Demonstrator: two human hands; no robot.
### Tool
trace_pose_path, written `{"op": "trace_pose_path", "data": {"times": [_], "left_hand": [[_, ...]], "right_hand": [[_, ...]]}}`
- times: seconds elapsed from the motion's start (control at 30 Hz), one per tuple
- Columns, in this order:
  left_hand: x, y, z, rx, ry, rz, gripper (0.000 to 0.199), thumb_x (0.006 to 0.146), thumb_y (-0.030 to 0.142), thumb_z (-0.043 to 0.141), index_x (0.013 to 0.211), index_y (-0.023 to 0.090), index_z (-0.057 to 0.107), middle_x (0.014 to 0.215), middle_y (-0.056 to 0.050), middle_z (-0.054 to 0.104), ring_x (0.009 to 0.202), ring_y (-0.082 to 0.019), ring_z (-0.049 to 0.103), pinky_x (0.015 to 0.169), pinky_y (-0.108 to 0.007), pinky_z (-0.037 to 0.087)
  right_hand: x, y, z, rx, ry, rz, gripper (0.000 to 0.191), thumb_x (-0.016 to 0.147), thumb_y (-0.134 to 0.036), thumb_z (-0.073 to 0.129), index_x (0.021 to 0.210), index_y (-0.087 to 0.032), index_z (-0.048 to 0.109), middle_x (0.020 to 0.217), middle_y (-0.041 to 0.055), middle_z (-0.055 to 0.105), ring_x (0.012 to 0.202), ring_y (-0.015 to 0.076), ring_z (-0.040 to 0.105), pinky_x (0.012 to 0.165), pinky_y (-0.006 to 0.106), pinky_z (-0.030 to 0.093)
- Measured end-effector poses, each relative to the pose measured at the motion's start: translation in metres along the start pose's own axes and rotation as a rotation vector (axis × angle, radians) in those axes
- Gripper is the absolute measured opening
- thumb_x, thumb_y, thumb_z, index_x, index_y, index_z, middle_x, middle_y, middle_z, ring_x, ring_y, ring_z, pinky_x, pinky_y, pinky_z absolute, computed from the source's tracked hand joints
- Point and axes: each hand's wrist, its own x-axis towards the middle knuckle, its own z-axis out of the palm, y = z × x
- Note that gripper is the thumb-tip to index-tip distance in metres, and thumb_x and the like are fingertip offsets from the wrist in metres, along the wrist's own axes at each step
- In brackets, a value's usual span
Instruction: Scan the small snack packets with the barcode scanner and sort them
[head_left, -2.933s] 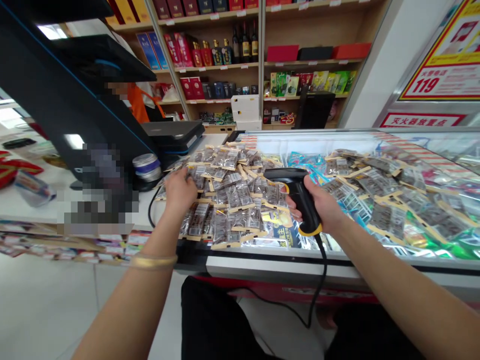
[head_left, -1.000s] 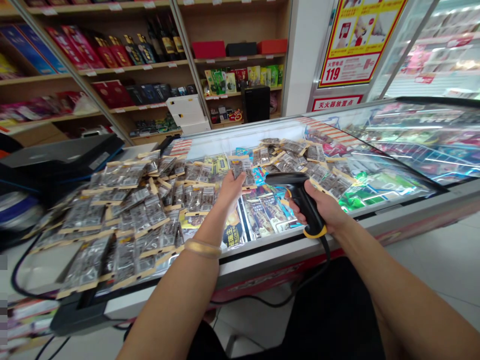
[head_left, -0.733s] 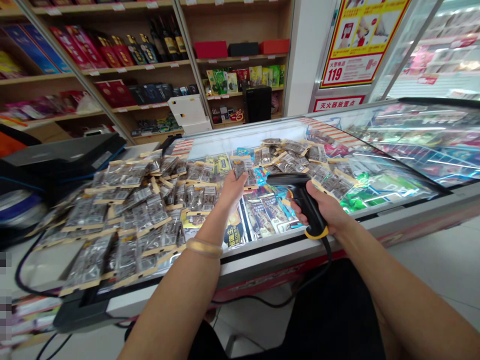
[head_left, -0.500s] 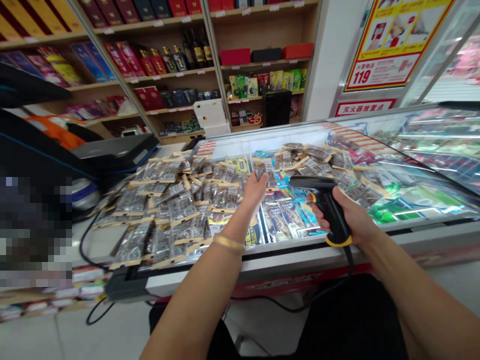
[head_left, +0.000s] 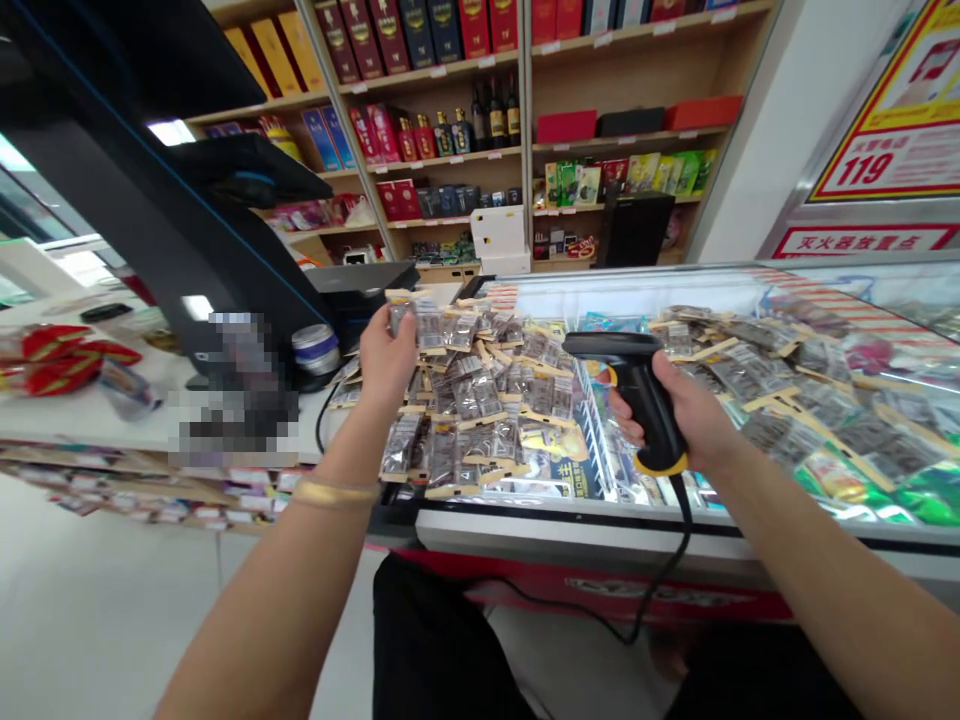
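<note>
My left hand (head_left: pixel 386 358) is closed on a small clear plastic packet (head_left: pixel 403 309) with a tan strip along its edge, thumb on top. It is at the far left side of a heap of similar packets (head_left: pixel 476 388) lying on the freezer's glass top. My right hand (head_left: pixel 691 410) grips a black barcode scanner (head_left: pixel 646 395) with yellow trim, its head pointing left above the glass. A black cord runs down from the scanner's handle. A second heap of packets (head_left: pixel 780 365) lies to the right of the scanner.
Bagged goods show through the glass of the chest freezer (head_left: pixel 600 530). On the left, a white counter (head_left: pixel 247 430) carries a dark monitor stand (head_left: pixel 217 250) and a round tin (head_left: pixel 315 352). Shelves (head_left: pixel 427 75) with boxes and bottles stand behind.
My left hand has moved left with the packet, from between the two heaps to the left heap's far edge. The view has turned left. My right hand still holds the scanner.
</note>
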Motion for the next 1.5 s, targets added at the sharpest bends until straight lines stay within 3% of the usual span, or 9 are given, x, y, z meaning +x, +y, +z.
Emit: {"op": "trace_pose_path", "data": {"times": [0.1,0.23,0.5,0.87,1.07,1.17,1.27,1.37,1.5], "left_hand": [[0.015,-0.031,-0.025,0.123,0.058,-0.084,0.037,0.092,0.034,0.046,0.112,0.014,0.069,0.107,-0.010,0.076,0.099,-0.023,0.068,0.085,-0.030,0.052],[0.016,-0.045,-0.029,0.299,-0.025,-0.117,0.035,0.093,0.034,0.043,0.099,0.015,0.072,0.092,-0.011,0.075,0.093,-0.027,0.068,0.083,-0.034,0.049],[0.011,-0.040,-0.009,0.580,-0.073,-0.083,0.045,0.091,0.027,0.039,0.114,0.006,0.072,0.118,-0.030,0.069,0.120,-0.042,0.061,0.107,-0.054,0.040],[0.007,-0.035,-0.014,0.507,-0.036,-0.088,0.046,0.093,0.025,0.038,0.119,0.009,0.073,0.124,-0.026,0.068,0.131,-0.038,0.054,0.115,-0.055,0.035],[0.001,-0.003,-0.007,0.377,0.118,0.021,0.045,0.093,0.022,0.043,0.124,0.011,0.072,0.124,-0.022,0.066,0.128,-0.035,0.055,0.116,-0.054,0.035],[-0.011,0.029,0.015,0.242,0.126,0.186,0.041,0.094,0.025,0.046,0.123,0.015,0.073,0.121,-0.017,0.067,0.124,-0.031,0.057,0.114,-0.049,0.037],[-0.038,0.069,0.054,0.103,-0.008,0.337,0.037,0.094,0.029,0.051,0.122,0.019,0.073,0.120,-0.013,0.070,0.121,-0.027,0.059,0.112,-0.045,0.040],[-0.080,0.110,0.106,0.001,-0.274,0.389,0.036,0.091,0.029,0.056,0.122,0.017,0.071,0.118,-0.011,0.072,0.116,-0.026,0.062,0.110,-0.042,0.044],[-0.143,0.157,0.170,0.007,-0.748,0.266,0.036,0.094,0.033,0.058,0.123,0.015,0.070,0.122,-0.014,0.072,0.102,-0.024,0.069,0.097,-0.037,0.052]], "right_hand": [[0.011,0.008,0.013,0.022,-0.010,0.026,0.056,0.075,-0.071,0.074,0.092,-0.019,0.062,0.063,-0.0013,0.056,0.044,0.0102,0.047,0.040,0.023,0.042],[0.018,0.015,0.019,0.029,-0.001,0.061,0.056,0.075,-0.070,0.074,0.092,-0.019,0.062,0.063,-0.0011,0.057,0.045,0.0104,0.048,0.041,0.023,0.043],[0.022,0.021,0.017,0.038,0.034,0.083,0.056,0.078,-0.070,0.072,0.096,-0.017,0.065,0.062,-0.0013,0.057,0.045,0.0098,0.048,0.041,0.022,0.043],[0.022,0.023,0.011,0.077,0.055,0.093,0.054,0.083,-0.070,0.067,0.095,-0.017,0.062,0.063,-0.0010,0.057,0.044,0.0102,0.049,0.041,0.022,0.043],[0.005,0.008,-0.001,0.066,0.072,-0.009,0.053,0.084,-0.070,0.065,0.095,-0.018,0.062,0.063,-0.0008,0.056,0.045,0.0105,0.047,0.041,0.023,0.042],[-0.018,-0.008,-0.020,0.066,0.167,-0.080,0.052,0.086,-0.070,0.064,0.094,-0.018,0.063,0.064,-0.0005,0.056,0.045,0.0109,0.046,0.040,0.023,0.041],[-0.051,-0.024,-0.048,0.062,0.255,-0.146,0.052,0.086,-0.070,0.064,0.094,-0.018,0.064,0.064,-0.0002,0.054,0.046,0.0111,0.046,0.041,0.023,0.040],[-0.088,-0.034,-0.081,0.054,0.343,-0.199,0.051,0.086,-0.069,0.063,0.093,-0.018,0.065,0.064,0.0004,0.054,0.046,0.0117,0.045,0.041,0.024,0.040],[-0.124,-0.033,-0.121,0.064,0.450,-0.245,0.050,0.083,-0.068,0.066,0.092,-0.019,0.064,0.064,0.0000,0.052,0.047,0.0120,0.044,0.041,0.024,0.040]]}}
